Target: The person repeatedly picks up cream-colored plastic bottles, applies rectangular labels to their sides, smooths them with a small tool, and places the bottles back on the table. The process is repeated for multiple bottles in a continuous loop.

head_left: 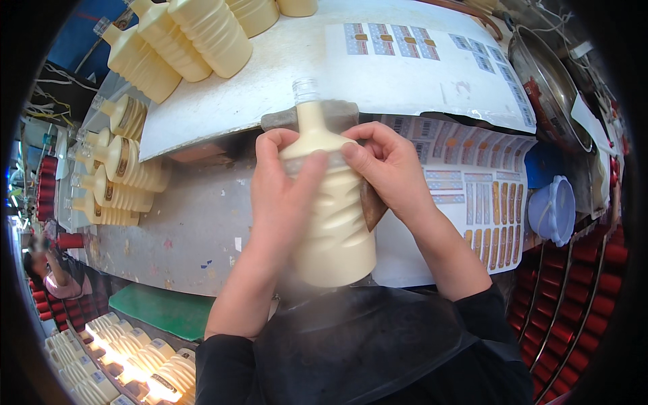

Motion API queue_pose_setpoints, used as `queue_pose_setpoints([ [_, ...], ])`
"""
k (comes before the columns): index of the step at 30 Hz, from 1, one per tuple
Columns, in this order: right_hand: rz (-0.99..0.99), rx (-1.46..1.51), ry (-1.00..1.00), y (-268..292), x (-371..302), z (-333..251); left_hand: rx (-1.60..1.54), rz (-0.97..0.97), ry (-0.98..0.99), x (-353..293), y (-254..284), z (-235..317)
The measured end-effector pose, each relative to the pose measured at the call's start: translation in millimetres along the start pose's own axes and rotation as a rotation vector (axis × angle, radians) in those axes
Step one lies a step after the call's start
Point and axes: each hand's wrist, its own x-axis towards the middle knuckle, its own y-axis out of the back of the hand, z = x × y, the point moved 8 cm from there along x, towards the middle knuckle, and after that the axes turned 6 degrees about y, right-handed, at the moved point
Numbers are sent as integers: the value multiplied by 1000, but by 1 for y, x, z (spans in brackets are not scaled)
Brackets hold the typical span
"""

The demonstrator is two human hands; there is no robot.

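A cream bottle [334,233] with slanting grooves and a clear threaded neck lies tilted away from me, between my two hands. A pale patterned strip [304,163] runs across its shoulder. My left hand [280,189] grips the left side, its blurred thumb pressed on the strip. My right hand [388,165] grips the right shoulder, thumb on the strip's right end and fingers curled. A brown flat-edged piece [373,207] shows under the right palm; whether the hand holds it I cannot tell. Behind the bottle's neck sits a grey padded block [342,113].
Similar bottles stand at the back left [209,40] and left [118,162]. Decal sheets [496,196] lie at right, near a lilac bucket [552,210] and metal basin [550,74]. Lit bottles [135,354] and another person [61,273] are lower left; red bottles [567,317] fill the right.
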Motion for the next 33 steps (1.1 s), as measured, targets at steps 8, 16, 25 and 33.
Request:
queue_pose_setpoints([
  [8,205,403,-88,44,-11,-3,-435,-123,197,-7,0,-23],
  [16,329,-88,170,37,-35,-29,-716,-226,348,-11,-10,-40],
  [25,17,-754,1071,-33,-68,-119,-945,-386,328,-20,-17,-25],
  [33,-88,-1043,1075,-84,-72,-141,-1010,-426,314,-24,-14,-23],
])
